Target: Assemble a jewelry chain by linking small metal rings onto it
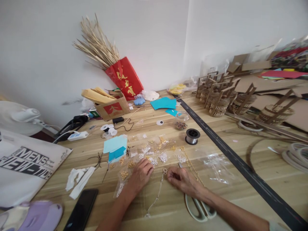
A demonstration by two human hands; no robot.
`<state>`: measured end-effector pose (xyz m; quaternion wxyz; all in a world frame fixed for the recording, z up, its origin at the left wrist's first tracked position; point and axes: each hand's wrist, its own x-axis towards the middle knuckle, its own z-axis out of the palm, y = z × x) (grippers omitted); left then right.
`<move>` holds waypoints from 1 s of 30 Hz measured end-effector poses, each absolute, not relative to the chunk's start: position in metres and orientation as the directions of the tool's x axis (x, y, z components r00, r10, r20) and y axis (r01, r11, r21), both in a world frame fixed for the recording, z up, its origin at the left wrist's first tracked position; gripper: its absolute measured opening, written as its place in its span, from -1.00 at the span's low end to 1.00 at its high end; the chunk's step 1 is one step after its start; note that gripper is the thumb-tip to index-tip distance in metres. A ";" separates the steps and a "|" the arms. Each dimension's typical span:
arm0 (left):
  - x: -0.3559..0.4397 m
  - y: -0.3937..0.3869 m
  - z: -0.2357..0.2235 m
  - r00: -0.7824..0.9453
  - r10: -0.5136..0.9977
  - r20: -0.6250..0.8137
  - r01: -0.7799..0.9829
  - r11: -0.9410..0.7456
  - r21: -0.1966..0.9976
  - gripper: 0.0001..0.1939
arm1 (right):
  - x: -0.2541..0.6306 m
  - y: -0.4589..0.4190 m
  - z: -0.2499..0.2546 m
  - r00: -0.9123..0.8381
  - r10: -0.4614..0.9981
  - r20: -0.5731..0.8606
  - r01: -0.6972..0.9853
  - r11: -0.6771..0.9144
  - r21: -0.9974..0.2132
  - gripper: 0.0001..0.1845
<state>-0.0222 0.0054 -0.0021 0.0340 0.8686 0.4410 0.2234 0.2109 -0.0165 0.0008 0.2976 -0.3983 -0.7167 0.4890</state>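
Note:
My left hand (142, 173) rests on the table with its fingers bent together at the edge of a pile of small silver jewelry parts (152, 161). Whatever its fingertips pinch is hidden. Curled closed, my right hand (180, 179) lies just right of a silver ring at the top of a thin silver chain (157, 194). I cannot make out what it holds. The chain hangs down the tabletop between both hands. Below my right wrist lie white-handled scissors (198, 210), partly covered. A gold chain (189, 160) runs behind that hand.
Bags of gold findings (131, 164) surround the silver ones. Behind them stands a wire spool (192, 137). Blue cards (116, 147) and a phone (81, 210) lie left. Clear plastic bags (218, 166) lie right, with small wooden buckets (218, 104) farther back.

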 end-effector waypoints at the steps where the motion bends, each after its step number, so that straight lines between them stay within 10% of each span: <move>1: -0.022 0.005 -0.002 0.500 0.784 0.369 0.749 -0.605 0.270 -0.76 | 0.211 -0.017 0.001 -0.505 0.863 0.030 0.288 0.202 -0.936 -0.90; 10: -0.012 0.002 0.008 0.344 0.813 0.469 0.610 -0.573 0.547 -0.86 | 0.212 -0.016 0.000 -0.516 0.856 0.021 0.275 0.189 -0.943 -0.91; 17: 0.001 -0.009 0.013 0.251 0.948 0.193 0.454 -0.292 0.842 -0.92 | 0.212 -0.018 0.001 -0.518 0.855 0.029 0.276 0.200 -0.940 -0.91; 30: 0.013 -0.015 0.007 0.312 0.950 0.013 0.270 -0.102 0.958 -0.86 | 0.208 -0.018 0.002 -0.495 0.869 0.017 0.270 0.172 -0.947 -0.87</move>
